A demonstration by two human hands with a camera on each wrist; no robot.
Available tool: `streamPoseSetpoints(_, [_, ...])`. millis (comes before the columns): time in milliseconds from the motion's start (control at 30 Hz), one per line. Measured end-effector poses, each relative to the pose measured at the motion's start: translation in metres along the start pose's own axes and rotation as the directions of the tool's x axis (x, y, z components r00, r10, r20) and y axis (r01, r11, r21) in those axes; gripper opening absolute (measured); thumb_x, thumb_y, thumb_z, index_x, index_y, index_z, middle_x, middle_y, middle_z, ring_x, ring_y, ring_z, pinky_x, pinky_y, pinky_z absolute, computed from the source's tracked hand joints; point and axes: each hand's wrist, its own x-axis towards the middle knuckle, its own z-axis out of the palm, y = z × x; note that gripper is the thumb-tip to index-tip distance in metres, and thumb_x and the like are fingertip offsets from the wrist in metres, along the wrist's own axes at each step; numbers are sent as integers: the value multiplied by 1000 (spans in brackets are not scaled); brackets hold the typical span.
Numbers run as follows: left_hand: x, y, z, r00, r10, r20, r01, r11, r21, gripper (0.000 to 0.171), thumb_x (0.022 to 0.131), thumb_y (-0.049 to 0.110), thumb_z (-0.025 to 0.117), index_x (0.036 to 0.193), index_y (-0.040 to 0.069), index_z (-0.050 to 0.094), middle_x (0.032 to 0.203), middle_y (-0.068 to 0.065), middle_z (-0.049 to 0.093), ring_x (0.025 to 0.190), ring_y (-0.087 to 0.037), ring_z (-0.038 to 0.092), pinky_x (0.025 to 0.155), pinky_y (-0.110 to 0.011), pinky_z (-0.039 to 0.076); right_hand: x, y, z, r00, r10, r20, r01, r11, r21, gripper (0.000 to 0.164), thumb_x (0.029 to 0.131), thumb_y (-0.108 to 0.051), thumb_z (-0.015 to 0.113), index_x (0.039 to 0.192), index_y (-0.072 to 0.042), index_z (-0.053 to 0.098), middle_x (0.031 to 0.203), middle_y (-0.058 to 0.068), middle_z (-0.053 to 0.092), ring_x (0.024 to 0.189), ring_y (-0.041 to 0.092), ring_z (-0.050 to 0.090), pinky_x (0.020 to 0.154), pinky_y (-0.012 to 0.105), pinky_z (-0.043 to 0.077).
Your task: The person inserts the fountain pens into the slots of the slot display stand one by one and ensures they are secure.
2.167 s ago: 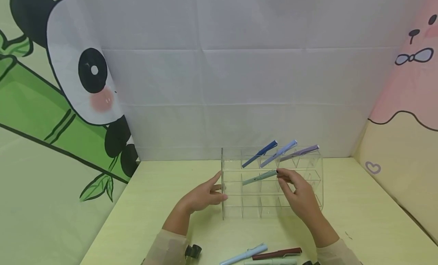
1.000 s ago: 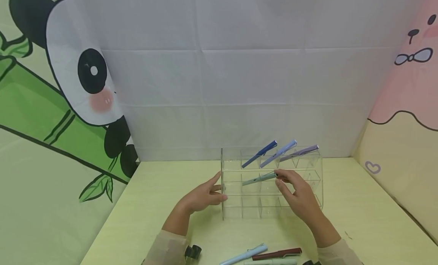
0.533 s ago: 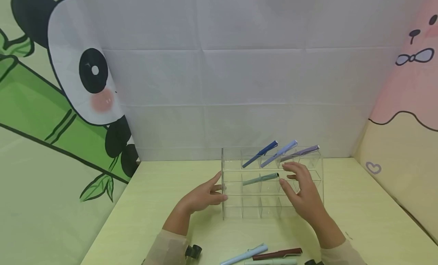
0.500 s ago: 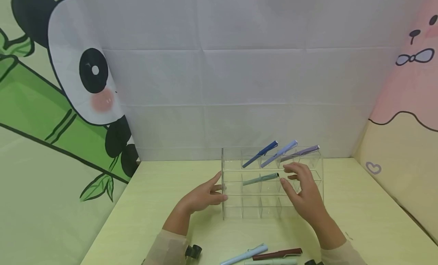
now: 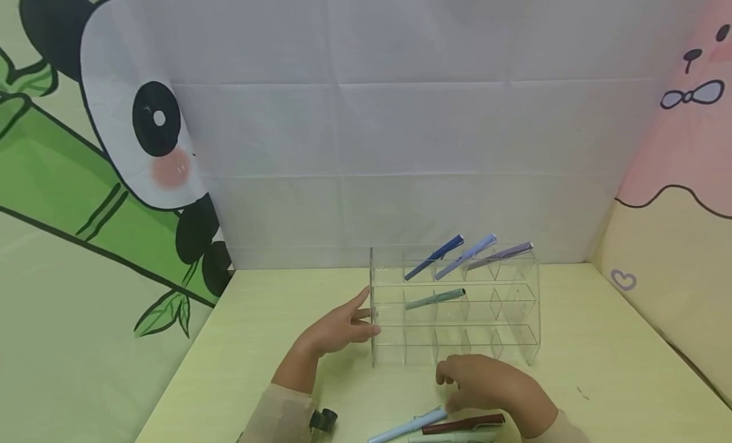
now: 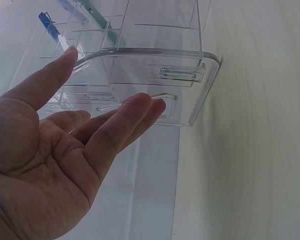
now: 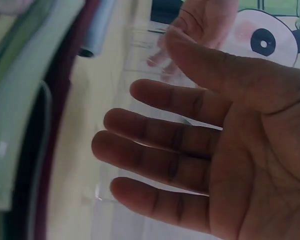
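A clear acrylic pen rack (image 5: 452,336) with tiered compartments stands on the table. My left hand (image 5: 342,325) rests its fingers against the rack's left side; the left wrist view shows them straight at the clear panel. In the top tier lean a dark blue pen (image 5: 434,257), a periwinkle pen (image 5: 466,257) and a greyish purple pen (image 5: 501,255). A green pen (image 5: 434,299) lies slanted in the middle tier. My right hand (image 5: 486,384), fingers extended and holding nothing, hovers over a light blue pen (image 5: 408,425), a dark red pen (image 5: 464,424) and a pale green pen (image 5: 454,437).
A white backdrop (image 5: 366,144) rises behind the table (image 5: 274,297). Panels printed with a panda (image 5: 134,112) and a pink bear (image 5: 686,131) flank it. A black wrist device (image 5: 323,421) sits by the left sleeve.
My right hand has let go of the green pen in the middle tier and moved down toward the front pens. My left hand has stayed at the rack's side.
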Motion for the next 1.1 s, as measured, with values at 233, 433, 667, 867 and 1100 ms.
streamPoseSetpoints(233, [1,-1,0,1000,7,4,-7,1000,2,93,91,41,69,156,44,3,158,-18,31,117,-30,63,107,-61,37,11,3,18,1000,8,30,-5,995,-97,25,75,-26,84,91,-23,65,82,-14,51,69,5,45,63,26,44])
streamPoseSetpoints(433, [0,0,0,1000,3,3,-3,1000,9,93,91,43,69,156,44,3,158,-18,31,116,-30,64,107,-63,35,14,-1,22,999,5,54,1,994,-110,25,75,-21,84,80,-22,60,76,-14,48,65,5,43,59,23,40])
streamPoseSetpoints(667, [0,-1,0,1000,4,-5,-3,1000,18,92,91,42,69,156,45,3,157,-18,32,114,-31,65,107,-65,34,14,0,25,1000,-9,29,11,997,-77,21,78,-20,79,77,-22,58,72,-15,49,63,4,44,58,23,40])
streamPoseSetpoints(867, [0,0,0,1000,3,-5,-3,1000,16,92,91,42,69,155,45,3,157,-18,32,114,-31,65,107,-65,33,18,1,29,999,13,45,-9,996,-91,23,72,-12,78,74,-23,58,71,-14,49,62,5,43,56,23,39])
streamPoseSetpoints(1100, [0,0,0,1000,6,-6,-5,1000,23,90,93,39,68,155,46,3,157,-17,32,114,-29,65,107,-64,34,12,8,17,999,42,-4,-42,996,-83,23,76,-9,76,77,-23,57,69,-13,51,62,6,43,55,25,38])
